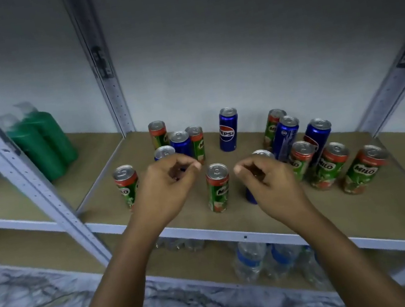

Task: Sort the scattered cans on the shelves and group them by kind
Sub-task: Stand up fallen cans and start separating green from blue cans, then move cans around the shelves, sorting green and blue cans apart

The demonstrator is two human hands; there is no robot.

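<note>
**Inspector A:** We start with the hands. The left hand (164, 186) is raised over the shelf (380, 210) with its fingers curled in and thumb meeting the fingertips; we see nothing held in it. It covers part of a blue can (163, 152) behind it, and we cannot tell whether they touch.

**Inspector B:** Agreed. The right hand (266, 180) is likewise loosely curled and holds nothing we can see. A second blue can (250, 196) stands behind it, mostly hidden; contact cannot be judged.

**Inspector A:** Between the two hands, near the shelf's front edge, one Milo can (217, 188) stands upright, apart from both.

**Inspector B:** Toward the front left corner we record another Milo can (127, 185). Toward the back left, two Milo cans and a blue one stand close together (179, 141).

**Inspector A:** At the back edge, near the middle, a Pepsi can (228, 129) stands alone. On the right half, Milo and blue cans are mixed (300, 143), with the outermost Milo can (364, 170) nearest the front right.

**Inspector B:** The kinds are not yet grouped. Outside the task: green bottles (40, 141) on the neighbouring shelf to the left, water bottles (252, 259) on the shelf below.
</note>
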